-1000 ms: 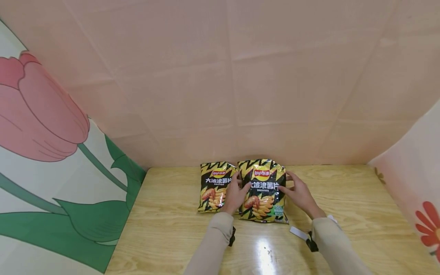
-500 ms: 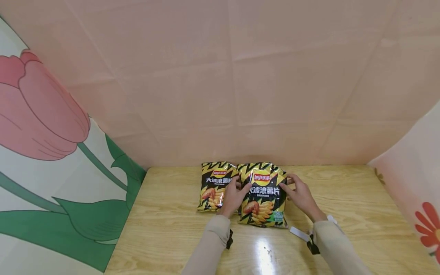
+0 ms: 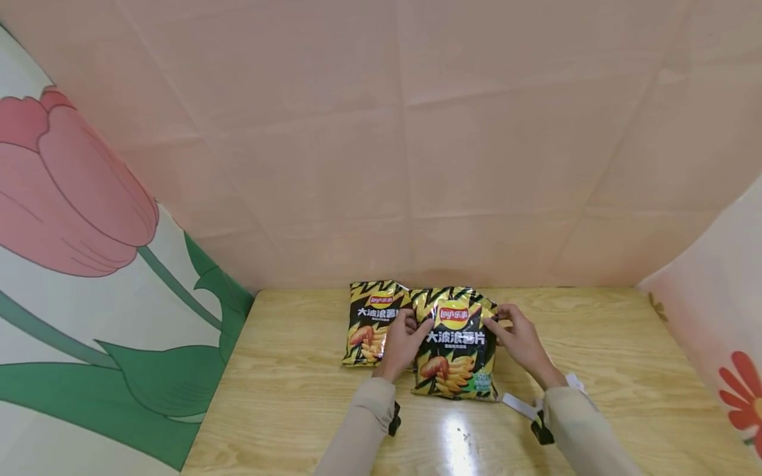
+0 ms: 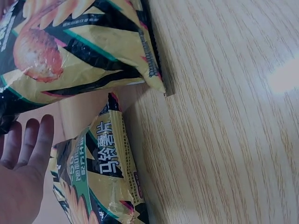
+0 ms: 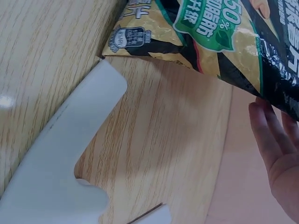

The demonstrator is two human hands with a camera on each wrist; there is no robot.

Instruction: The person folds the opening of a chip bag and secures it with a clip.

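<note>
A black and yellow Lay's potato chip bag (image 3: 455, 363) stands between my two hands in the head view, its printed front facing me. My left hand (image 3: 401, 345) holds its left edge, thumb on the front. On the opposite edge my right hand (image 3: 524, 340) grips with the thumb in front and the fingers toward the back. A second, matching chip bag (image 3: 364, 324) stands just to the left, partly hidden by my left hand. From the left wrist, the held bag (image 4: 93, 51) shows its lower corner close to the tabletop.
The wooden table (image 3: 286, 410) meets a pink cloth backdrop (image 3: 333, 198) right behind the bags. A tulip-printed panel (image 3: 172, 324) rises at the left, a flower-printed one (image 3: 714, 304) at the right. A white strip (image 3: 519, 404) sticks out by my right wrist.
The held bag has come slightly toward me, lower in the head view, with both hands staying on its edges. The left bag has hardly moved.
</note>
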